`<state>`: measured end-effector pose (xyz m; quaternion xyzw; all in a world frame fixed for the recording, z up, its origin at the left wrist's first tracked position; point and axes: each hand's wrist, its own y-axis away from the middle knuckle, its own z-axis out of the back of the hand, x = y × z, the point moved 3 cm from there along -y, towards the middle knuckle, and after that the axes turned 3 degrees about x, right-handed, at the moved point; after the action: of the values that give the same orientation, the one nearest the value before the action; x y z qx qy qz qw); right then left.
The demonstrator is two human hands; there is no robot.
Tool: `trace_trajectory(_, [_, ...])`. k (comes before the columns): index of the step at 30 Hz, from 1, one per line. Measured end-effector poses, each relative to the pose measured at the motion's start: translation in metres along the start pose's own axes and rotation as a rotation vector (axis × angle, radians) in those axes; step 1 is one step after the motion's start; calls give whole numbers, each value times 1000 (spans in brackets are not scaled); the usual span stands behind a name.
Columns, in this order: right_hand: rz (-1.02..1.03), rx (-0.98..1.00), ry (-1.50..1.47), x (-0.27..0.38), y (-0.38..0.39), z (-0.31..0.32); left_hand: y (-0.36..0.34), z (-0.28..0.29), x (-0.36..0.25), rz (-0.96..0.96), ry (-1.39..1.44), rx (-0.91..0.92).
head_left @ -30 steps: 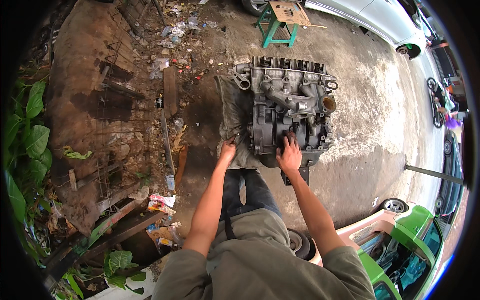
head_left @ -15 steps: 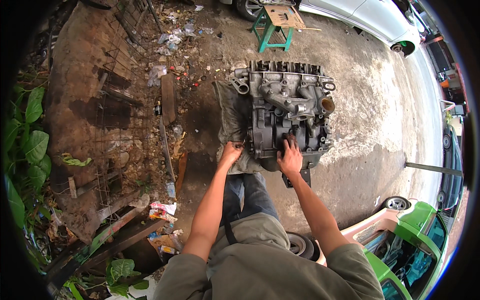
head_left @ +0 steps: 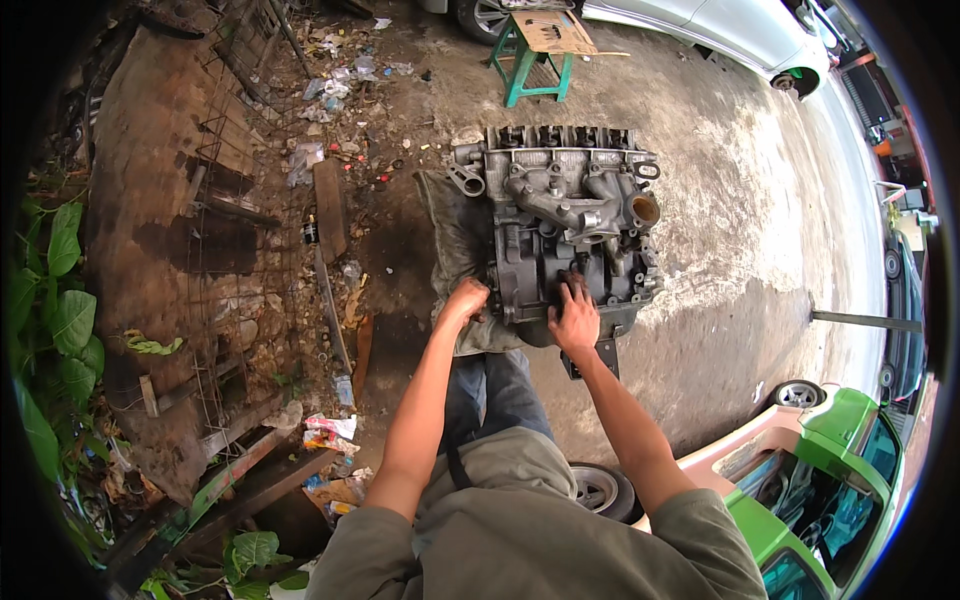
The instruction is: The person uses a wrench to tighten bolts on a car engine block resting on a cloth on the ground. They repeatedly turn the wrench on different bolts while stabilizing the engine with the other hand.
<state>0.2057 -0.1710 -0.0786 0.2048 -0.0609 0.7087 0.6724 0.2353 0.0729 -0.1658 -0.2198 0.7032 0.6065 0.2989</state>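
A grey engine block (head_left: 530,262) with a metal intake manifold (head_left: 560,205) along its side lies in front of me on a dirty grey cloth (head_left: 455,225). My left hand (head_left: 464,300) is closed at the block's lower left edge, with its fingers curled. Whatever those fingers may hold is too small or hidden to make out. Across the lower middle of the block lies my right hand (head_left: 574,318), palm down, its blackened fingers stretched over the dark casing. A dark bracket (head_left: 605,358) sticks out below that hand.
Beyond the engine stands a green stool (head_left: 535,75) with a board and small dark parts on top. A silver car (head_left: 700,25) is parked behind it. Wire mesh, wood and litter line the left. At lower right are a green vehicle (head_left: 840,440) and a wheel (head_left: 598,490).
My left hand has shifted slightly up against the block's left edge, its fingers now turned more inward. My right hand stays on the block. The whole view has shifted a little.
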Motion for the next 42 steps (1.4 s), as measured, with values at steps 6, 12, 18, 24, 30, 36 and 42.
trace_trajectory(6, [22,-34,-11,0,1,0,-2,-5,7,46,10,-76])
trace_trajectory(12, [28,-21,-19,0,0,1,3,-17,19,115,170,-63])
trace_trajectory(18, [49,-54,-3,1,1,2,24,-43,15,-41,-30,-331])
trace_trajectory(24, [-4,13,0,-1,0,-1,2,-31,19,162,28,-38])
trace_trajectory(30, [3,11,-7,-2,-1,-1,-13,-34,24,192,-97,-14])
trace_trajectory(36, [-5,18,-12,1,0,2,17,-33,4,130,29,-76])
trace_trajectory(42, [17,9,15,1,2,2,33,-43,4,143,51,-231])
